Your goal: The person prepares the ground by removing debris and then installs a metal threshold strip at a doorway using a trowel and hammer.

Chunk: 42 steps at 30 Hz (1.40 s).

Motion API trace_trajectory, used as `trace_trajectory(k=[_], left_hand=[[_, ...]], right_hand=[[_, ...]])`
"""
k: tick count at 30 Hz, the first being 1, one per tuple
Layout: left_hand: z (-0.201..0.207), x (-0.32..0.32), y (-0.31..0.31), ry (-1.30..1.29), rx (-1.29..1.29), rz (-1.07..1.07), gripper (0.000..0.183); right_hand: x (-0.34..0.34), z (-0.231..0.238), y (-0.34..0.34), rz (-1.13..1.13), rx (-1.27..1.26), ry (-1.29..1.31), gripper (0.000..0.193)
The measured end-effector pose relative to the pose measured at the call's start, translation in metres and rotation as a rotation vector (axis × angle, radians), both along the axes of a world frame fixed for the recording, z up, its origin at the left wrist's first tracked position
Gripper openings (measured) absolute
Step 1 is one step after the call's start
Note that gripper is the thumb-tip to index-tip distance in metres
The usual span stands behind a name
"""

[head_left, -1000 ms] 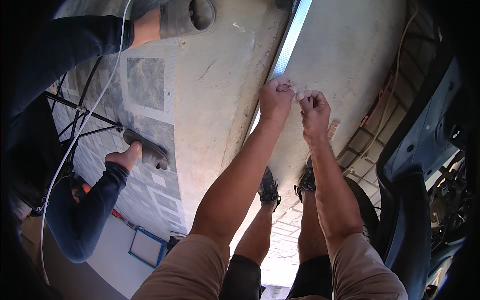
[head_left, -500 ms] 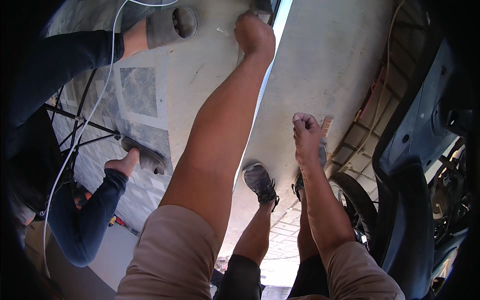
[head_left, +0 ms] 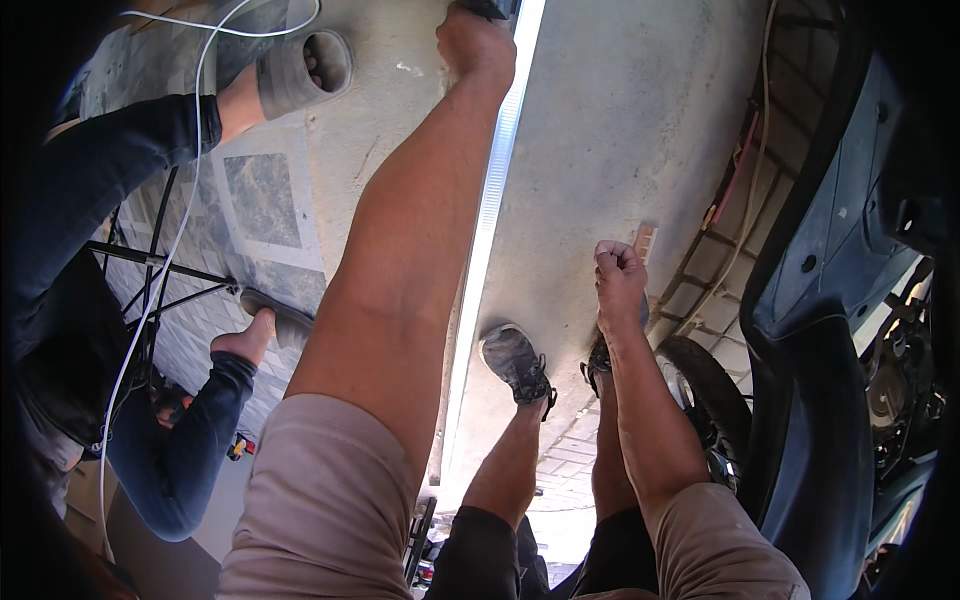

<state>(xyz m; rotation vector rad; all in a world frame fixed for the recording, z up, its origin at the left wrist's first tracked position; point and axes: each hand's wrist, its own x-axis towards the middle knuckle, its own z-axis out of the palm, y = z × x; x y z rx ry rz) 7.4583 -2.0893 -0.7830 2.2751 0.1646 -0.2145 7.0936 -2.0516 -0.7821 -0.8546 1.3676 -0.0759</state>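
The concrete floor (head_left: 620, 140) fills most of the view, with a patch of grey paving tiles (head_left: 262, 200) on its left. A dark blue motorbike body (head_left: 850, 300) crowds the right edge, its black tyre (head_left: 700, 385) just behind the person's feet. Another person in dark trousers (head_left: 190, 450) sits at the left, one foot in a grey sandal (head_left: 300, 70), with a white cable (head_left: 170, 260) trailing past.

A long, pale metal strip (head_left: 490, 220) lies on the floor, running from the top edge down between the person's arms towards the grey shoes (head_left: 515, 362).

The left hand (head_left: 478, 45) is stretched far out to the top of the strip, fingers curled tight around something dark at its end; what that is I cannot make out. The right hand (head_left: 620, 270) hangs near the right shoe, well apart from the strip, fingers pressed into a fist, perhaps pinching something small that stays hidden.

By my reckoning the work is at an early stage: the strip lies flat and only one end is being handled.
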Motion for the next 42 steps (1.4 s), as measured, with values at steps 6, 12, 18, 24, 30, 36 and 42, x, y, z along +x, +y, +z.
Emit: trace_trajectory(k=[6, 12, 18, 24, 30, 36, 42], left_hand=[[-0.018, -0.002, -0.001, 0.174, 0.164, -0.122, 0.011], [-0.066, 0.023, 0.032, -0.015, 0.266, -0.344, 0.032], [-0.02, 0.0, 0.002, 0.198, -0.066, -0.116, 0.03], [-0.042, 0.015, 0.006, 0.135, 0.224, -0.005, 0.034], [0.001, -0.015, 0.013, -0.149, 0.275, 0.031, 0.03], [0.057, -0.098, 0.047, -0.179, -0.114, -0.152, 0.03], [0.047, -0.202, 0.058, -0.079, -0.143, -0.542, 0.042]], right_hand=[[-0.012, -0.013, -0.006, 0.001, -0.041, 0.022, 0.007], [-0.005, -0.022, -0.012, -0.038, -0.324, 0.124, 0.01], [-0.033, -0.053, -0.035, -0.098, -0.481, 0.46, 0.037], [-0.024, -0.069, -0.027, 0.386, -0.731, 0.729, 0.057], [-0.026, -0.047, -0.036, 0.339, -0.513, 0.605, 0.035], [-0.032, -0.02, -0.044, 0.129, -0.511, 0.452, 0.024], [-0.012, -0.001, -0.05, -0.091, -0.64, 0.236, 0.019]])
